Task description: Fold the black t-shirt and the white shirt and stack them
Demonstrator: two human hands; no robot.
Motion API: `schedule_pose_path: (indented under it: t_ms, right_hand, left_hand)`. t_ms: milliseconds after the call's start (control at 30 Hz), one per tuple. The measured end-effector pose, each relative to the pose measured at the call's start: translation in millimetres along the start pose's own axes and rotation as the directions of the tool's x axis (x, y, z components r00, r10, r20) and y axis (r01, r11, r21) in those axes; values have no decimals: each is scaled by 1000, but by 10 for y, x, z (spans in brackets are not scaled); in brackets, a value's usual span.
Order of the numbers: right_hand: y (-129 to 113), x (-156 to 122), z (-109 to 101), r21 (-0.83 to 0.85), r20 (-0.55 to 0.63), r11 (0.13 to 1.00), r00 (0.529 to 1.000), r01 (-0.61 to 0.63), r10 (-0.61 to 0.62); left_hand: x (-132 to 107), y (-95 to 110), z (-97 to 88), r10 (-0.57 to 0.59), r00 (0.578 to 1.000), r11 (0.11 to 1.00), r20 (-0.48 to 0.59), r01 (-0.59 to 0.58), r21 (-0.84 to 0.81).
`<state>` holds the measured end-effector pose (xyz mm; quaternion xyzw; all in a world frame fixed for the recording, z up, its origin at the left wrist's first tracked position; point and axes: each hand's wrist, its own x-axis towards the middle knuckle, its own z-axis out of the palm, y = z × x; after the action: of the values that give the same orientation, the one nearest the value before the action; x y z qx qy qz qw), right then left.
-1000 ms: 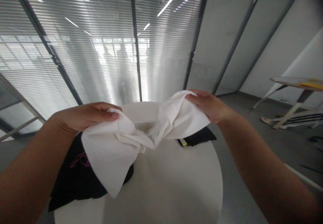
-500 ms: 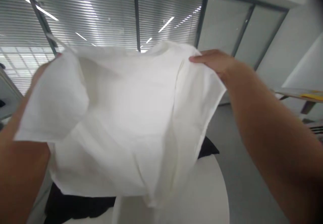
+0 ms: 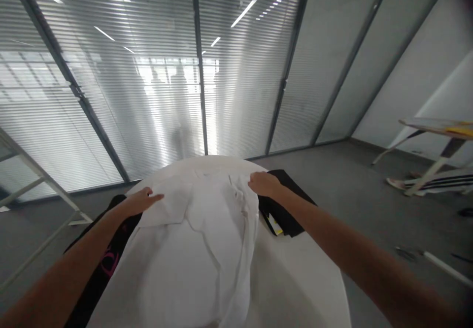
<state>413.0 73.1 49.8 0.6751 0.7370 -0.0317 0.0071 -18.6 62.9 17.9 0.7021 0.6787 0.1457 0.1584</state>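
A white garment [image 3: 199, 249] lies spread out on a round white table [image 3: 306, 283], its top end toward the far edge. My left hand [image 3: 143, 201] rests on the garment's upper left corner with the fingers stretched flat. At the upper right corner, my right hand [image 3: 263, 184] has its fingers curled down into the cloth. A black garment with pink print [image 3: 111, 261] lies under the white one at the left. A folded black garment [image 3: 286, 207] with a yellow tag sits at the right, just past my right hand.
Glass partitions with blinds [image 3: 199, 82] stand behind the table. A pale metal frame [image 3: 33, 180] is at the left. On the right there is a slanted table [image 3: 436, 123] with a striped cloth [image 3: 439, 179] on the grey floor beneath it.
The white garment, first bunched between both hands and then held up and shaken open, now lies flat on the table. Both hands have come down and forward onto its top corners.
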Motion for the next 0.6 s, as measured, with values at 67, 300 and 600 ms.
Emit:
schedule_pose_path:
  t_ms: [67,300,600]
  right_hand:
    - [-2,-309,161,-4,39,999,999,33,-33]
    - [-196,-1421,653,502,365,863,917,-51,-158]
    - [-328,-1385,345,930,367,85,912,-358,-181]
  left_hand:
    - [-252,-66,224,-57,989,985,135,34,167]
    - [-1018,-60,556,-339,940,882,47,300,364]
    - [-995,-221,432,-157,981,984,111,145,106]
